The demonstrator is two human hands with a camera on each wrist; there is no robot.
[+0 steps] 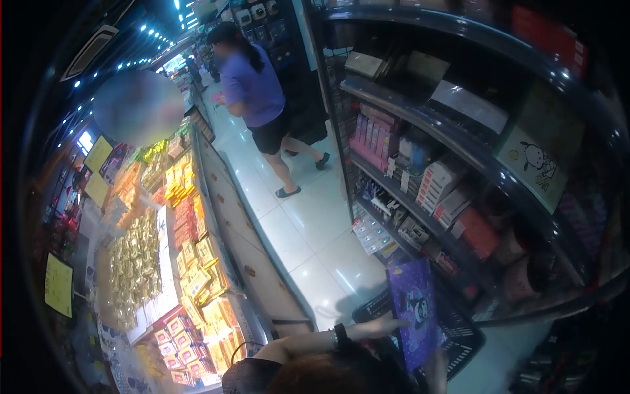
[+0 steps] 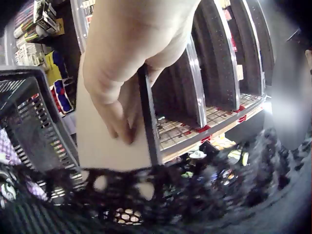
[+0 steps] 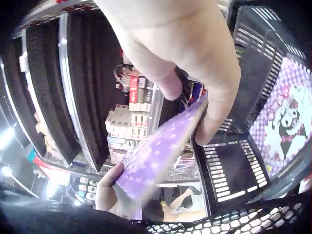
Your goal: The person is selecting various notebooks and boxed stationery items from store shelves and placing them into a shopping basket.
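Your right hand [image 3: 195,58] pinches the purple cartoon-print box [image 3: 156,156] at one edge: the thumb lies on the printed face and the fingers [image 3: 220,105] curl behind it, clamped tight. Your left hand [image 1: 386,324] grips the opposite edge of the same box. In the left wrist view its fingers [image 2: 117,122] lie against the pale back panel, and in the right wrist view the hand is wrapped round the box's lower end. A dark wristband [image 1: 340,335] sits on the left wrist. In the head view the box stands nearly upright at near right, printed face toward you and tilted slightly. It is held over the black shopping basket [image 1: 467,338]; you cannot tell whether its lower edge touches the basket. A purple checked package [image 3: 285,122] with a cartoon figure lies flat inside the basket, against one wall. The basket rests on the pale tiled floor [image 1: 308,230] just beside the foot of the dark shelving [image 1: 420,118] at right, which carries rows of small boxed goods. At left, a display counter [image 1: 164,262] holds yellow and gold packaged goods in trays. At the far end of the aisle stands another person [image 1: 256,92] in a purple top and black shorts.
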